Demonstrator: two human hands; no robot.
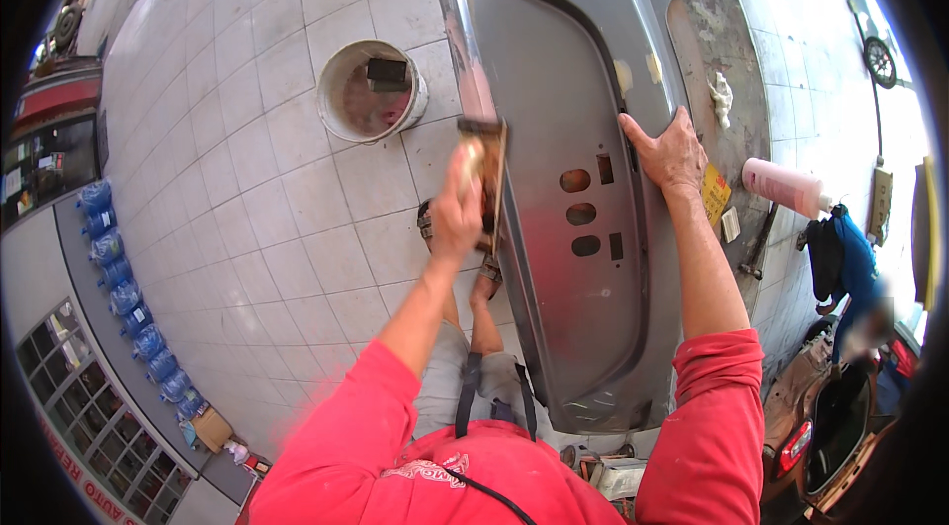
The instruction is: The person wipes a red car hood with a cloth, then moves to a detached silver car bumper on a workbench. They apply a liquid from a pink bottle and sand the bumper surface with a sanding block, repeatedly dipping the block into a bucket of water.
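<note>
A grey car body panel (554, 80), curved and cut with several holes, stretches lengthwise in front of me. A pinkish sanded strip and a few pale filler patches mark its surface. My left hand (457, 214), slightly blurred, grips a long sanding block (499, 174) by its handle. The block lies along the panel's left edge, against the pinkish strip. On the panel's right edge rests my right hand (672, 151), thumb spread from the fingers. It holds no tool.
A white bucket (423, 102) of murky water with a dark block in it stands left on the tiles. To the right are a pink bottle (786, 187), yellow sandpaper (714, 193) and a crumpled white cloth (722, 100). Blue water jugs (124, 298) line the far left wall.
</note>
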